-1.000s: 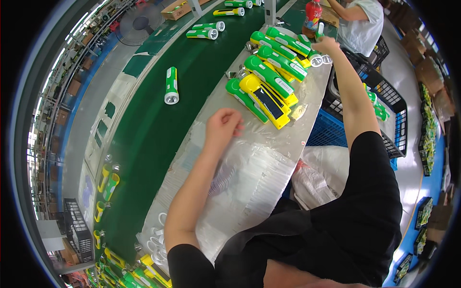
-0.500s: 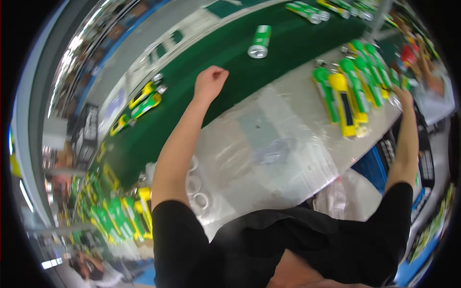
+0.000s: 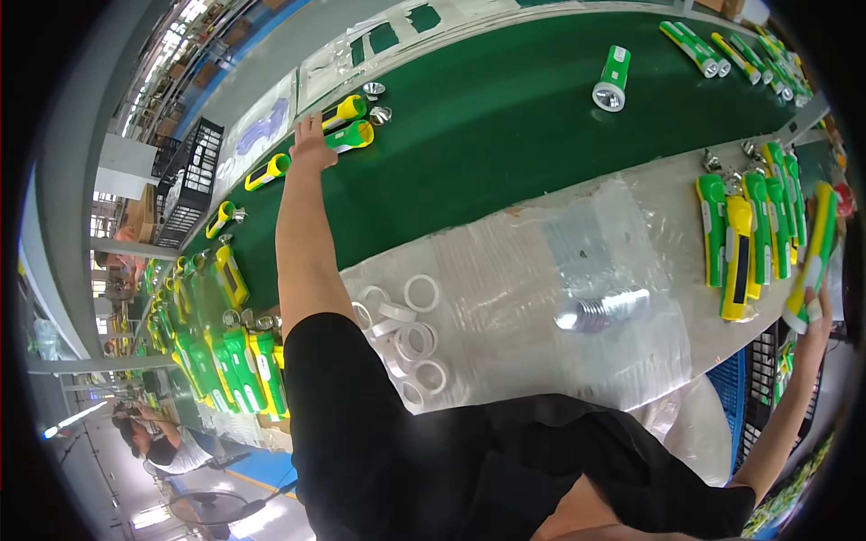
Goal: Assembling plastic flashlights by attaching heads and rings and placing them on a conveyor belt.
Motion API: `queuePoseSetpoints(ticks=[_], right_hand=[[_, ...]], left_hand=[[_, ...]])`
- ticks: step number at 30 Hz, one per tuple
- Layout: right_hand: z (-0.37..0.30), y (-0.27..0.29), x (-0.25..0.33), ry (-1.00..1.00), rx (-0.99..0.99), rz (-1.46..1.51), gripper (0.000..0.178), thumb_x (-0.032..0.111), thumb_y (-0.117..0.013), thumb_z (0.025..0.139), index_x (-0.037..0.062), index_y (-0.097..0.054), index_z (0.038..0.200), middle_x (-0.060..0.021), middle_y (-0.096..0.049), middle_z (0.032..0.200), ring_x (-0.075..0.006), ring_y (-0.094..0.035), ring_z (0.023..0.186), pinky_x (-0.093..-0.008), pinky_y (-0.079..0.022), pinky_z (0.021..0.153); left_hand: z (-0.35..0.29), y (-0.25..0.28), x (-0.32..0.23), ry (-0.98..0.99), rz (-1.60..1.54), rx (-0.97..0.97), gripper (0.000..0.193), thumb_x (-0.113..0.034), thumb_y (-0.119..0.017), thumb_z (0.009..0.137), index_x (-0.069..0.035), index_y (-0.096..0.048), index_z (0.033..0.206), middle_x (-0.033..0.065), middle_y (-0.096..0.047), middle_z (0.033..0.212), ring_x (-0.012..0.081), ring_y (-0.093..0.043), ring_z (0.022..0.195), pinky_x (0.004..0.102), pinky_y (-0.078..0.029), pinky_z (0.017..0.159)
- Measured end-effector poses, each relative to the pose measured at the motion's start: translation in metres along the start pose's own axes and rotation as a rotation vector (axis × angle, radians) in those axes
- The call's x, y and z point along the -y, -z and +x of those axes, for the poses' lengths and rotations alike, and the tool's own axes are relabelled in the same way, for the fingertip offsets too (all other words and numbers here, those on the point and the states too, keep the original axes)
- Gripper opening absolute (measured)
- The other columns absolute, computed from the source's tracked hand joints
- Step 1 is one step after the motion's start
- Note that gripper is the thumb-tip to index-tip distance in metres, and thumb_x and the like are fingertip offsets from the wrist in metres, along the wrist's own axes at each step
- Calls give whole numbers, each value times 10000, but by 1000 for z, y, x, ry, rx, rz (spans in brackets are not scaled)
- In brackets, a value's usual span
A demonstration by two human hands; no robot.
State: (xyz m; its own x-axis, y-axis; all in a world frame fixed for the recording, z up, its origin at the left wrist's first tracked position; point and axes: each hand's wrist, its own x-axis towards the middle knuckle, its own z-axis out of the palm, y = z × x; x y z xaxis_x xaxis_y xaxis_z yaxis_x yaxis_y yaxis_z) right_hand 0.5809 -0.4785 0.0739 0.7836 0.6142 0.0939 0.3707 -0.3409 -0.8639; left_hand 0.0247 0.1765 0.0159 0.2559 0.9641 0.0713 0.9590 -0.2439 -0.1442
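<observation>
My left hand (image 3: 312, 147) reaches over the green belt (image 3: 487, 117), fingers stretched out, at a green-and-yellow flashlight body (image 3: 350, 136). A yellow flashlight body (image 3: 344, 112) lies just beyond it; loose silvery reflectors (image 3: 380, 115) sit at their ends. Whether the fingers touch either body is hard to tell. At the far right, my right hand (image 3: 817, 311) is closed around the lower end of a green-and-yellow flashlight (image 3: 819, 243), tilted and raised beside the worktable. Next to it lies a row of similar bodies (image 3: 738, 257), reflectors at their far ends.
White rings (image 3: 421, 293) lie in a cluster on the plastic-covered worktable (image 3: 505, 270). A green flashlight with a white head (image 3: 613, 79) is on the belt. More flashlights (image 3: 239, 370) crowd the left. Black crates (image 3: 192, 180) stand beyond the belt; a person (image 3: 162, 437) is at lower left.
My left hand has moved left to the flashlight bodies, and its fingers have spread from a closed shape. My right hand now shows a flashlight upraised, farther from the row. The view has swung.
</observation>
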Motion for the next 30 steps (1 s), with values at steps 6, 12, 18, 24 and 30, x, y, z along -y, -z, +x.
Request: queuePoseSetpoints(ticks=[6,12,18,24,30], right_hand=[[22,-156,72,90,375,-43,710,416,-656,781,-51,-532,1302,-189,-441,1438,-252,-445,1292,-334,-302,1078],[44,-241,87,336,411,-383,437,141,-743,748,-44,-630,1127,-249,-342,1500,-317,-405,1346,-364,-306,1092],[56,-244,52,538,316,-572,397,233,-734,758,-54,-666,1023,-253,-358,1476,-351,-439,1313,-378,-356,1053],[68,-256,35,326,441,-539,401,302,-690,809,-60,-676,981,-241,-381,1451,-341,-472,1265,-352,-389,1005],[100,-248,8,269,487,-500,434,335,-695,823,-80,-657,943,-180,-490,1298,-214,-554,1013,-303,-422,891]], left_hand=[[65,-24,6,-232,-153,178,1100,-104,-767,610,-220,-172,1529,38,-202,1586,274,-185,1463,567,-294,1115],[40,4,-20,-159,-40,182,934,-214,-812,528,-140,-446,1384,146,-519,1349,322,-477,1279,532,-434,1007],[-5,5,-40,-228,-254,55,766,-355,-790,535,-56,-528,1190,172,-617,1188,315,-582,1132,463,-473,910],[-51,3,-51,-71,-240,-119,846,-476,-752,563,-31,-489,1233,164,-594,1180,307,-555,1143,450,-447,940],[-165,111,-2,0,-432,-278,874,-485,-767,594,0,-457,1252,204,-582,1186,332,-563,1132,402,-470,939]])
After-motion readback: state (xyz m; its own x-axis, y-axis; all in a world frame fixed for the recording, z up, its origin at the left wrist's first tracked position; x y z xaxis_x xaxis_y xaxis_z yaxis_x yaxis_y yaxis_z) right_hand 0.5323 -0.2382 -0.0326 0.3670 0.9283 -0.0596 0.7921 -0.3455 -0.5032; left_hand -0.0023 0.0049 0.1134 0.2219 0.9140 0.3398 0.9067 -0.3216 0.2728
